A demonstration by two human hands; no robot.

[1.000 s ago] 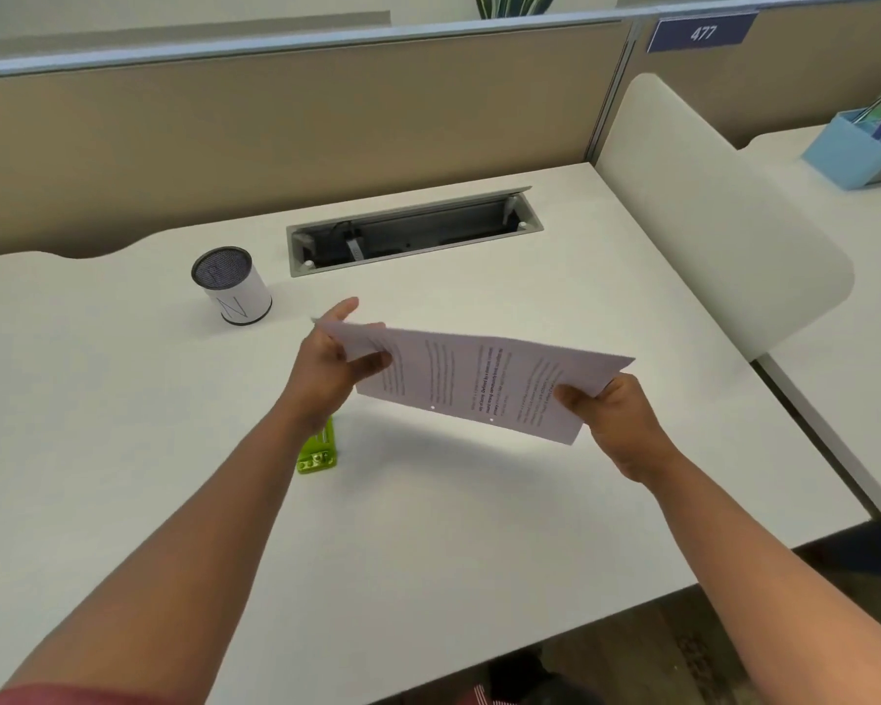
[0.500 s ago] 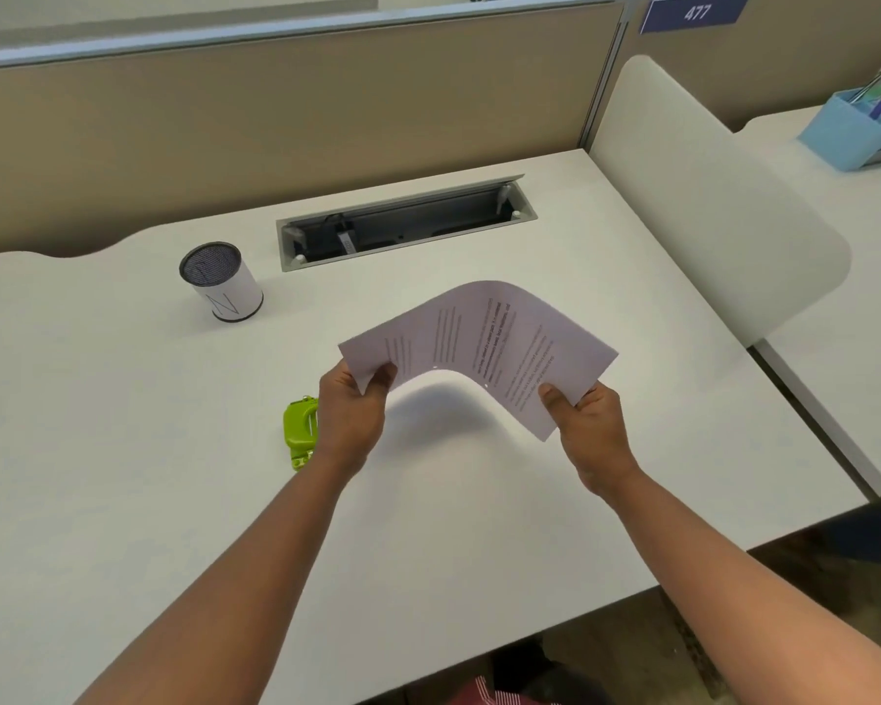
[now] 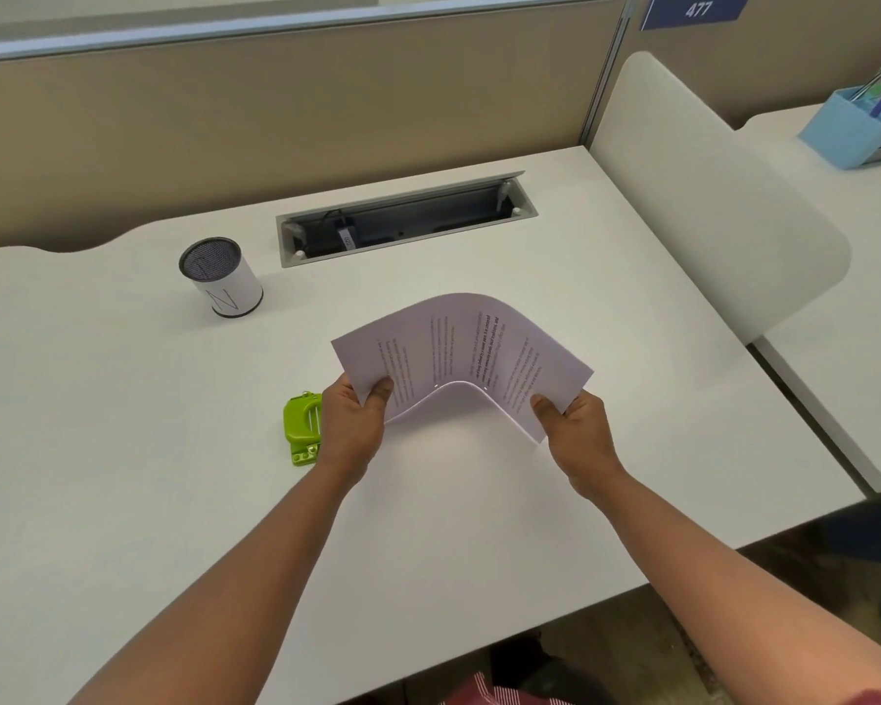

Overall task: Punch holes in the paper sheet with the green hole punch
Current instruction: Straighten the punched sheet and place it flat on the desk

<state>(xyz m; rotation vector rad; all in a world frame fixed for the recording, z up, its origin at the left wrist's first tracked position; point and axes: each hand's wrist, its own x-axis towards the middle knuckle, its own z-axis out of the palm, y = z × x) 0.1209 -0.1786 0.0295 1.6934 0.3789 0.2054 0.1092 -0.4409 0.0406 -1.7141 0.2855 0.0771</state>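
Observation:
A printed paper sheet [image 3: 459, 348] is held above the white desk [image 3: 123, 450], bowed upward into an arch. Two small punched holes show along its near edge. My left hand [image 3: 354, 424] pinches the sheet's left corner and my right hand [image 3: 578, 440] pinches its right corner. The green hole punch [image 3: 301, 424] lies on the desk just left of my left hand, partly hidden behind it, and neither hand touches it.
A white cylindrical pen cup [image 3: 222, 282] stands at the back left. An open cable tray [image 3: 408, 218] is set into the desk behind the sheet. A curved white divider [image 3: 708, 195] borders the right side, with a blue organiser [image 3: 855, 124] beyond it.
The sheet went from tilted and nearly flat to bowed upward as both hands came lower and closer together. More of the green hole punch now shows left of my left hand.

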